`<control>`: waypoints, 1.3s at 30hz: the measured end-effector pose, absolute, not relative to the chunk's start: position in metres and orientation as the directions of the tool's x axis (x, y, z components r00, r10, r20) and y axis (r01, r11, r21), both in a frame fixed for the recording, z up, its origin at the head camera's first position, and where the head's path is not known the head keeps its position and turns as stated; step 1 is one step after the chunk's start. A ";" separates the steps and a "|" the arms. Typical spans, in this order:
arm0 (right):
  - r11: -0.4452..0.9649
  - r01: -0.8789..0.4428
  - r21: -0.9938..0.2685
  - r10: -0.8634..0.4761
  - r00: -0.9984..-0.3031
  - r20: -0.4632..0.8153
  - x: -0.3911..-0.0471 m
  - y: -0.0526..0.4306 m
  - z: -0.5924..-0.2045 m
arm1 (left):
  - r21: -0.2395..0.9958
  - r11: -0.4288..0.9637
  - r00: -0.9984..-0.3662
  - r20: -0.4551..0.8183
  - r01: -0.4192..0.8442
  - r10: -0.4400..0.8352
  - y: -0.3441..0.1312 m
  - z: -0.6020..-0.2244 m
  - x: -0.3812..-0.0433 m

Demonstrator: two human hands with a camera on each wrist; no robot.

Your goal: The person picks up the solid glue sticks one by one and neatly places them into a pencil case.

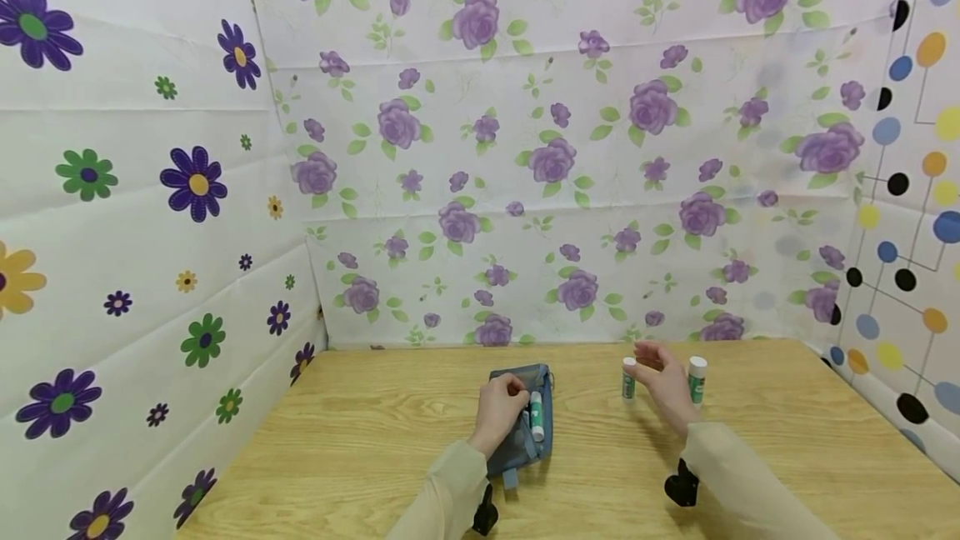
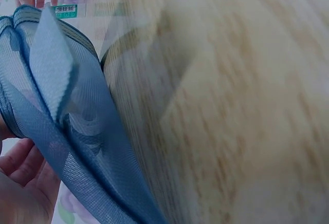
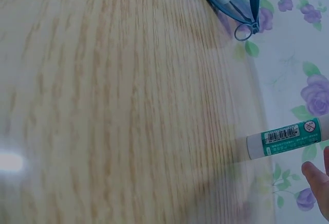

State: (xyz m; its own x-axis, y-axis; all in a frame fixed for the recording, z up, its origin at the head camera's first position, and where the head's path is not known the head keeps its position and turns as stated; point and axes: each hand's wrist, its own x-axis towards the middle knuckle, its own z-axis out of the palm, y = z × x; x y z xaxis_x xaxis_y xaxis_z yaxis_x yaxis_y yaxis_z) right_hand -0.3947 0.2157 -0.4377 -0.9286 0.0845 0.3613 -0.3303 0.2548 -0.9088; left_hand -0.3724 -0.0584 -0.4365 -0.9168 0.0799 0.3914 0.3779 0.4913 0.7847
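A blue mesh zip pouch (image 1: 517, 455) lies on the table with its top open. My left hand (image 1: 500, 408) grips the pouch's left edge near the opening; in the left wrist view the mesh covers part of the fingers. Inside the pouch is a green and white glue stick (image 1: 537, 417), with another white piece partly hidden beside it. To the right stands a small glue stick (image 1: 628, 379), upright. My right hand (image 1: 666, 383) is just beside it, fingers loosely bent; the right wrist view shows a fingertip (image 3: 311, 171) apart from the glue stick (image 3: 288, 139).
A larger glue stick (image 1: 697, 382) stands upright to the right of my right hand. The wooden table (image 1: 360, 432) meets a flowered cloth (image 1: 555, 190) at its back edge. Patterned cloths also hang at the left and right. A small ring (image 3: 243, 32) hangs from the pouch's zip end.
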 end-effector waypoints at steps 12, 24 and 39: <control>0.223 -0.278 -0.934 0.074 -0.951 0.301 -0.397 0.215 -0.444 | 0.782 0.495 -0.916 0.392 0.379 0.084 -0.059 -0.435 -0.372; 0.196 -0.255 -0.947 0.106 -0.954 0.279 -0.401 0.212 -0.453 | 0.779 0.506 -0.919 0.386 0.370 0.078 -0.058 -0.436 -0.373; 0.185 -0.208 -0.961 0.112 -0.967 0.230 -0.400 0.211 -0.457 | 0.776 0.503 -0.914 0.399 0.381 0.076 -0.059 -0.436 -0.373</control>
State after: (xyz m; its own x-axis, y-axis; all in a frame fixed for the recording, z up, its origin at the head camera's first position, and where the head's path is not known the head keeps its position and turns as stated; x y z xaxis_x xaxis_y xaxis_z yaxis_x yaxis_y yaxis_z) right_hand -0.3999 0.2107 -0.4571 -0.9667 0.1115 0.2304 -0.2076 0.1848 -0.9606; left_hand -0.3732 -0.0592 -0.4363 -0.9137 0.0763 0.3991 0.3809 0.5028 0.7760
